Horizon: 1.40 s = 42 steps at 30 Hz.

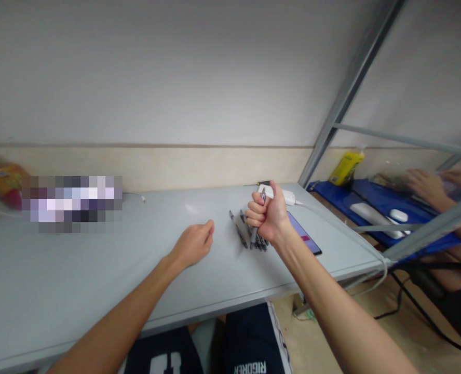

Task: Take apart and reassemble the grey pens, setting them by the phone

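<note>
My right hand [267, 214] is closed in a fist around a grey pen [258, 221], held upright with its top poking out above my fingers. Just beneath and left of it, several dark pens [240, 228] lie side by side on the grey table [98, 270]. My left hand [194, 243] rests on the table a little to the left, fingers curled loosely inward; nothing shows in it.
A dark phone [306, 236] lies by my right wrist, a white charger [287, 196] and cable behind it. A grey metal frame [347, 93] stands at the right. Beyond it, another person's hands [429, 187] rest on a blue mat [374, 200] near a white mouse [398, 215]. A yellow packet [346, 167] leans there.
</note>
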{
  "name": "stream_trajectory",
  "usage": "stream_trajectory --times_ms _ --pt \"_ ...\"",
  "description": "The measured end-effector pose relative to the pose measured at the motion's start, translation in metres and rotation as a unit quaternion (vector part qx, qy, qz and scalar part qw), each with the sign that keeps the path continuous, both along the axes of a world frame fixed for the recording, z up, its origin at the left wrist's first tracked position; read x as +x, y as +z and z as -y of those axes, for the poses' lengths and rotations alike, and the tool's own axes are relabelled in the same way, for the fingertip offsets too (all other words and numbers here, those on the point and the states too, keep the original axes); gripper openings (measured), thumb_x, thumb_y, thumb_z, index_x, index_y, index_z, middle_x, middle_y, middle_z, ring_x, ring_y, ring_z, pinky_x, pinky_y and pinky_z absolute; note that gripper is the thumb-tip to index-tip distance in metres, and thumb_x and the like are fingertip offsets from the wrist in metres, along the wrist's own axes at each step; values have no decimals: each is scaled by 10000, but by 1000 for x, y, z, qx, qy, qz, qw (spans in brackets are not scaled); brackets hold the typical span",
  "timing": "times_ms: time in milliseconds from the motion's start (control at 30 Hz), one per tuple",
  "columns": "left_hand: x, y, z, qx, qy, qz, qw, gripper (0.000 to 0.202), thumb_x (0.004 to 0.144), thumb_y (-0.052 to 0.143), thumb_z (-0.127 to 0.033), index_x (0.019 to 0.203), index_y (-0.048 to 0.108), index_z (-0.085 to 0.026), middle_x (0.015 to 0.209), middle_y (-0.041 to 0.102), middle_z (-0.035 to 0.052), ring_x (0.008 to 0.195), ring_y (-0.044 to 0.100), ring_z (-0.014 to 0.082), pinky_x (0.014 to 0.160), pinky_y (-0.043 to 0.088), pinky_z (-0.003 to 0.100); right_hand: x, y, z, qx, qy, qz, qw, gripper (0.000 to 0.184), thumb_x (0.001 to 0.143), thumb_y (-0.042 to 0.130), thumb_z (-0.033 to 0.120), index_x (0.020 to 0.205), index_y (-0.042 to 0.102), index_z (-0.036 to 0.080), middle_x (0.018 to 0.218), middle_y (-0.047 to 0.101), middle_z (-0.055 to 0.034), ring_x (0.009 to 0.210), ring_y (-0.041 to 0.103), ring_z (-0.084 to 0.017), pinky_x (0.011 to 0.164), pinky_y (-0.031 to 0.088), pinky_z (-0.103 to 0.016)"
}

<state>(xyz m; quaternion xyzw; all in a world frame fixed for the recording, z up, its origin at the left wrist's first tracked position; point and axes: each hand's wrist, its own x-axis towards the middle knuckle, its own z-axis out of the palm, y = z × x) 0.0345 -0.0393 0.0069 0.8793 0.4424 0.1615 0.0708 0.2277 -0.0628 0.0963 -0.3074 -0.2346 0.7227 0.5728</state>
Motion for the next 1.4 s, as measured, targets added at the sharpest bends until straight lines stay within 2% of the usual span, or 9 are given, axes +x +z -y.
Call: stream_trajectory --times_ms 167,333,467,600,767,900,1067,1200,1400 --pt "1 3 1 -14 7 -5 1000 155 825 347 -155 840 496 -195 608 546 1 570 520 151 559 330 263 -1 3 1 -10 -2 12 1000 358 798 296 347 473 228 214 397 79 99 379 0 -65 297 73 -166" --pt "1 4 2 -18 8 -4 1000 149 822 354 -150 835 496 -194 617 552 3 580 525 150 559 336 264 -1 2 0 -17 -2 16 1000 405 801 300 455 480 223 221 400 77 105 383 -1 -61 294 72 -168" --pt "1 3 1 -14 3 -4 1000 140 828 353 -156 826 487 -195 619 550 2 586 529 150 564 337 262 -1 2 -1 -18 0 26 999 370 801 309 377 479 215 219 396 79 102 383 -3 -63 300 63 -170" --pt "1 2 1 -7 3 -11 1000 145 834 346 -156 821 485 -196 620 550 2 584 526 151 565 330 267 -2 3 0 -13 -12 28 999 438 803 315 507 483 224 223 393 82 107 384 -2 -59 299 63 -169" --pt "1 2 1 -10 -5 -14 1000 150 847 335 -162 830 480 -195 628 555 6 579 524 152 562 330 267 -2 1 2 -2 -11 32 999 360 803 315 364 485 230 219 395 86 102 376 5 -63 299 65 -169" --pt "1 3 1 -17 -1 -21 1000 160 854 335 -164 844 493 -190 646 566 16 598 533 155 574 340 267 -3 0 4 13 -14 10 1000 393 802 320 443 489 244 219 403 83 103 379 9 -62 297 77 -168" --pt "1 1 -1 0 8 -28 1000 166 864 339 -189 847 504 -185 676 559 29 620 528 161 604 355 273 -5 0 4 14 10 15 1000 361 808 308 354 481 255 210 405 80 97 385 4 -65 300 73 -169" --pt "1 -3 -2 1 6 -24 1000 153 864 345 -194 845 497 -188 666 542 23 606 508 158 603 347 272 -6 1 4 17 48 20 998 401 816 312 427 484 299 203 407 96 96 389 19 -64 306 86 -167" --pt "1 -3 -1 1 2 -13 1000 149 863 333 -187 825 478 -192 640 512 15 583 483 155 589 327 271 -6 0 4 27 52 20 998 357 804 296 339 474 307 202 406 86 91 388 13 -69 310 75 -170"
